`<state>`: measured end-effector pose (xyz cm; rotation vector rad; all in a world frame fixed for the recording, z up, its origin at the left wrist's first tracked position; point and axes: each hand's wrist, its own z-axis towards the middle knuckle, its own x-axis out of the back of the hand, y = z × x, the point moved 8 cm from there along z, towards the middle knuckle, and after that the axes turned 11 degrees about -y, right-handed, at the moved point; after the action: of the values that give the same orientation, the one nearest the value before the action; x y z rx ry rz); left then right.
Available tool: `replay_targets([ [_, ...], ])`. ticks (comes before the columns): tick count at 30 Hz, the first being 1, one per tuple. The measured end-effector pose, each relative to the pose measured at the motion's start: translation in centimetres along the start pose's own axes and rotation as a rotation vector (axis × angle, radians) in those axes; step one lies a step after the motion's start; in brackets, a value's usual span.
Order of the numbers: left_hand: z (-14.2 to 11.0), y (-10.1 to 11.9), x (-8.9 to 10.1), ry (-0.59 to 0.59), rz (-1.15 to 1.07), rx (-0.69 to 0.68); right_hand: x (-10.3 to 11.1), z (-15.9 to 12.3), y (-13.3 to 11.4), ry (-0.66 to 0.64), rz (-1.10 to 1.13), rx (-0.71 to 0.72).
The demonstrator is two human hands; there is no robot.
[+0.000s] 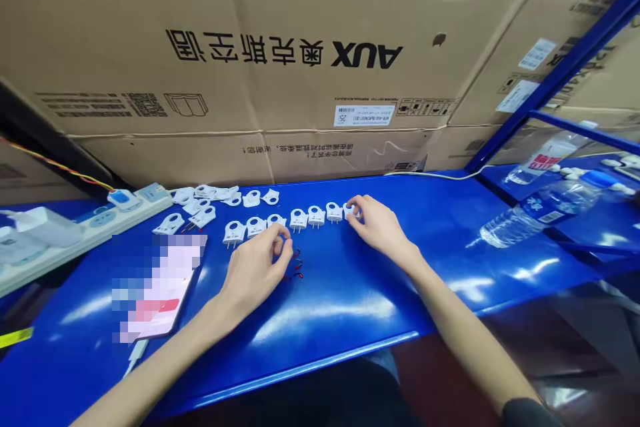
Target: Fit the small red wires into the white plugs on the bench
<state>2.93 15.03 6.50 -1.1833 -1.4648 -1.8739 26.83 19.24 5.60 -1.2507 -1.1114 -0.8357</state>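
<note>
A row of white plugs [316,216], each with a ring-shaped handle and metal pins, lies across the blue table [340,287]. At the row's right end, my right hand [377,223] pinches the last plug [349,211] between thumb and fingers. My left hand [253,267] is closed, fingers curled, in front of another plug [276,221] whose lower part it hides. Whether anything is between those fingertips is hidden. Just right of my left hand lie several small red and black parts with thin leads [299,267].
More white plugs [203,213] lie loosely at the back left, beside a power strip [100,223]. A phone [163,290] with a cable lies at the left. Plastic bottles [535,213] lie at the right by a blue metal frame [560,87]. Large cardboard boxes [280,0] stand behind.
</note>
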Motion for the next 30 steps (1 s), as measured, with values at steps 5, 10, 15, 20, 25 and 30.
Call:
replay_targets([
  [5, -1.7, 0.1, 1.5, -0.114, 0.179, 0.071, -2.3, -2.8, -6.9, -0.025, 0.134, 0.303],
  [10, -5.7, -0.7, 1.2, -0.089, 0.362, 0.135, -4.9, -7.0, -11.8, -0.138, 0.068, 0.508],
  [15, -8.6, -2.2, -0.7, -0.01, 0.274, 0.282, -6.3, -9.3, -13.2, -0.132, 0.055, 0.539],
  [20, -8.4, -2.8, -2.4, 0.001, 0.067, 0.351, -7.0, -9.4, -13.6, -0.097, 0.052, 0.479],
  [25, -6.3, -2.3, -2.5, -0.02, 0.038, 0.374, -6.7, -8.6, -13.6, -0.115, 0.063, 0.465],
  [30, -4.2, -1.5, -2.5, -0.017, 0.072, 0.353, -6.2, -7.3, -13.4, -0.15, 0.008, 0.462],
])
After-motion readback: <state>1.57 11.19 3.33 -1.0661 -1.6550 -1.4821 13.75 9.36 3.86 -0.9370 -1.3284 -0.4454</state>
